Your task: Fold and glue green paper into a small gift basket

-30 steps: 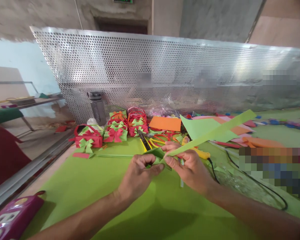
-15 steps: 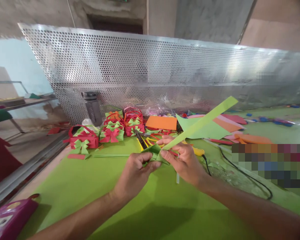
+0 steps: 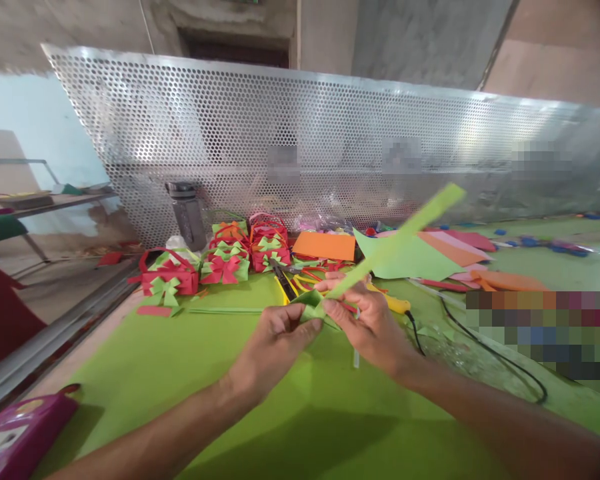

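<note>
Between my hands is a small folded green paper box (image 3: 311,308), held just above the green tabletop (image 3: 280,413). My left hand (image 3: 275,340) pinches its near left side between thumb and fingers. My right hand (image 3: 363,320) grips the lower end of a long light-green paper strip (image 3: 405,237) against the box's right side. The strip slants up to the right, its far end free. Part of the box is hidden by my fingers. Just beyond lie pliers with yellow handles (image 3: 284,277) and a glue gun with a yellow body (image 3: 397,303).
Small red paper baskets with bows (image 3: 224,257) stand at the back left by a grey bottle (image 3: 187,217). Orange sheets (image 3: 325,246) and a green sheet (image 3: 405,260) lie behind my hands. A black cord (image 3: 490,353) runs right. A purple power strip (image 3: 27,433) sits front left.
The strip's free end has swung slightly left and down and is blurred. Both hands keep their pinch on the box and strip, with fingers shifting slightly.
</note>
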Demonstrator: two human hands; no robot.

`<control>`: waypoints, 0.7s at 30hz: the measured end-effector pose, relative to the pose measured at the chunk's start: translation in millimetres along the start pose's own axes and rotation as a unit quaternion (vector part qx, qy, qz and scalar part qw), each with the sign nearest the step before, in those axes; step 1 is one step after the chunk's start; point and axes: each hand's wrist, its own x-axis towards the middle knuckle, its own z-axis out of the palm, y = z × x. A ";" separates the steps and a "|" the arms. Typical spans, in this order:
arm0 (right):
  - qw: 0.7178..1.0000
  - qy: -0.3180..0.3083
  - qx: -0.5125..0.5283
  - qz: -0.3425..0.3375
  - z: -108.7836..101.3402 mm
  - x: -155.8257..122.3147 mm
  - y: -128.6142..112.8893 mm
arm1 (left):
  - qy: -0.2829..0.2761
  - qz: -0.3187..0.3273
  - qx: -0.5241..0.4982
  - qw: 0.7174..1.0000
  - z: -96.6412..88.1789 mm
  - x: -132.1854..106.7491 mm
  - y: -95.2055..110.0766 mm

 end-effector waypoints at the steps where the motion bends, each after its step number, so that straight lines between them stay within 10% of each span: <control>1: 1.000 -0.011 0.005 -0.001 -0.3 -0.2 -1.0 | 0.006 -0.008 -0.009 1.000 0.3 -0.6 0.1; 16: 0.999 -0.023 -0.008 0.022 1.0 -2.1 2.0 | 0.153 -0.124 -0.190 0.962 2.6 -0.4 -11.4; 21: 1.000 -0.011 -0.008 0.022 -0.3 -0.9 3.3 | 0.032 -0.053 -0.127 0.990 2.6 0.4 -2.3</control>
